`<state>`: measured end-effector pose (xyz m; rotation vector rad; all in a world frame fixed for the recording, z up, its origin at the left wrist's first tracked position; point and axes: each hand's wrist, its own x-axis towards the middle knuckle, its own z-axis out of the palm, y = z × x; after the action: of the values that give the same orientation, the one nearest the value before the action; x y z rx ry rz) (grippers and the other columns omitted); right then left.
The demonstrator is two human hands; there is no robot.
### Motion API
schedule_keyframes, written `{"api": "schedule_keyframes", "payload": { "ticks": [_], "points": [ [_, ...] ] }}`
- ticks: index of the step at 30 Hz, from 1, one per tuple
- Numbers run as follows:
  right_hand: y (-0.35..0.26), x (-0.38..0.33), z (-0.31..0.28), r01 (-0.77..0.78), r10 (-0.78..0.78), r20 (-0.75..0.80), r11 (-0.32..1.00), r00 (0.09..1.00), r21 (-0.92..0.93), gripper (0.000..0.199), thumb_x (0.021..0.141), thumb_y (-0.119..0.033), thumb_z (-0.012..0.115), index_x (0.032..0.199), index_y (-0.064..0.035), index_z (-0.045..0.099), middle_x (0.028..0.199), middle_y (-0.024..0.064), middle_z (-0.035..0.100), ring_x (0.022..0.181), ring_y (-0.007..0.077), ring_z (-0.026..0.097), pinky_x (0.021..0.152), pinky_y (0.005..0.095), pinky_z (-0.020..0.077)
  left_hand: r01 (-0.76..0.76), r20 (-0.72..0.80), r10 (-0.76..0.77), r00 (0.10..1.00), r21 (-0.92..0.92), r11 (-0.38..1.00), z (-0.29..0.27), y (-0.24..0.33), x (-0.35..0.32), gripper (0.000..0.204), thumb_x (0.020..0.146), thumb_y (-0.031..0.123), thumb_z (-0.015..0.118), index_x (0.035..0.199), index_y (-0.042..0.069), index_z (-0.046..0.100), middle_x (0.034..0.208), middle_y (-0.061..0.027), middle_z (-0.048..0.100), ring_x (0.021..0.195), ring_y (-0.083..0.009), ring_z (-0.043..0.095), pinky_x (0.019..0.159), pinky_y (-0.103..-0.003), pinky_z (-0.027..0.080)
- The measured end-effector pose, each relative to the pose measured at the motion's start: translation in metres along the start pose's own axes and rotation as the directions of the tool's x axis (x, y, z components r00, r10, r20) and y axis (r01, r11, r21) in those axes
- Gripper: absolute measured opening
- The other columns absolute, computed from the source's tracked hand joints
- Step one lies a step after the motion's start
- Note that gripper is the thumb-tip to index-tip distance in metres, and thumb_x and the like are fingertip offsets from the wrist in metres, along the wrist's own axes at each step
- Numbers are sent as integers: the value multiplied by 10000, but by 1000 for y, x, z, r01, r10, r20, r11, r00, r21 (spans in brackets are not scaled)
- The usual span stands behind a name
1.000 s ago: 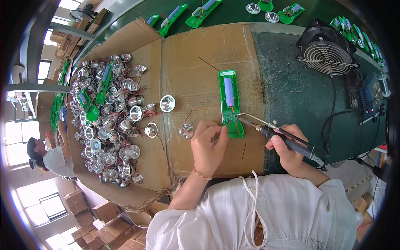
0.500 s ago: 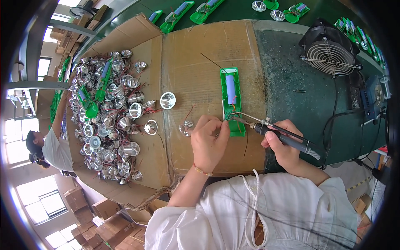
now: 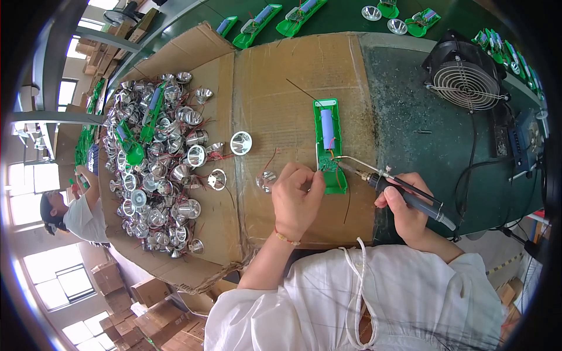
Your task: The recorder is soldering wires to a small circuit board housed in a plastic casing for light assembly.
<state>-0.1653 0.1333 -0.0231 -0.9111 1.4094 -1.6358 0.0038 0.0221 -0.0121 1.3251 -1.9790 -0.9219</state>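
Observation:
A green plastic housing (image 3: 342,186) lies upright on the cardboard, with a blue cylindrical battery cell (image 3: 327,130), thin red wires and a small green circuit board (image 3: 328,165) inside. My left hand (image 3: 297,196) is closed in a pinch at the housing's lower left edge; what the fingertips hold is hidden. Beside its knuckles sits a shiny reflector cup (image 3: 266,181) with a red wire. My right hand (image 3: 405,207) grips a soldering iron (image 3: 404,198) with a thin curved metal tube fixed along it. The iron's tip is just right of the board, seemingly off it.
Left of me, a cardboard box (image 3: 229,245) holds a heap of reflector cups (image 3: 155,217) with red wires. A black fan (image 3: 465,82) with a wire guard stands at right. More green housings (image 3: 257,24) line the far edge. A person (image 3: 85,213) works at far left.
The soldering iron's tip has drawn back to the right from the board. My left hand keeps its pinch. The whole view has shifted slightly. At far left, the other person's arm has come down.

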Motion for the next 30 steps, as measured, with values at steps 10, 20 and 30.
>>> {"api": "schedule_keyframes", "payload": {
  "ticks": [10,20,30],
  "points": [
    [-1,7,-5,43,-43,4,999,999,-18,177,838,-120,613,881,20,514,671,88,623,578,108,604,522,232,485,12,22,-11,1000,-23,1000,-7,1,1,128,772,72,648,706,-28,602,716,-102,581,560,-164,559,515,-259,434],
    [4,20,-51,49,-53,-215,999,975,-23,148,838,-90,610,865,22,517,689,76,599,583,98,576,534,227,482,1,382,-76,921,193,981,0,19,68,161,700,181,615,660,30,650,579,-138,599,506,-248,597,522,-332,474],
    [16,25,-52,-56,73,-263,996,962,71,121,815,-52,615,853,15,522,686,71,608,596,98,586,548,234,486,-205,-73,235,969,291,935,81,34,297,318,741,392,653,778,79,692,868,-146,620,822,-303,595,735,-393,474]
  ]
}}
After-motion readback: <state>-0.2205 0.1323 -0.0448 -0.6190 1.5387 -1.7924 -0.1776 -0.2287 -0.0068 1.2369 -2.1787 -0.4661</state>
